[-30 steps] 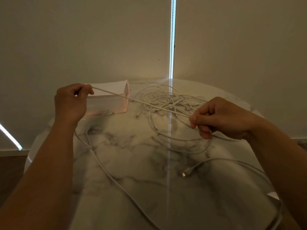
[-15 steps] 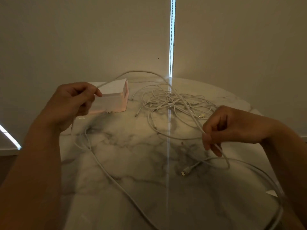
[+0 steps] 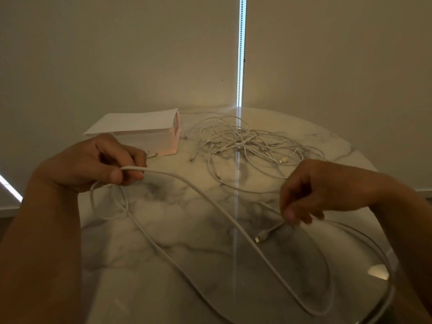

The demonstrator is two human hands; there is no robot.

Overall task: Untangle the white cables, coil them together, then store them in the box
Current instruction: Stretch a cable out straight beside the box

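Note:
A tangle of white cables [image 3: 245, 142] lies at the back of the round marble table [image 3: 187, 230]. Left of it stands a pale pink box [image 3: 149, 139] with its lid raised. One long white cable [image 3: 210, 202] is free of the tangle and loops over the near half of the table. My left hand [image 3: 93, 162] pinches a bend of this cable between thumb and fingers in front of the box. My right hand [image 3: 327, 190] pinches the same cable near its plug end [image 3: 258, 239], low over the table.
A second plug [image 3: 152, 155] lies at the foot of the box. A bright vertical strip [image 3: 240, 52] runs down the wall behind the table. Cable loops hang near the table's front right edge [image 3: 385, 288].
The cable was taut between my hands, then went slack. Both hands dropped toward the table, the right one moving near and down to the plug end. The long cable now lies in loose loops.

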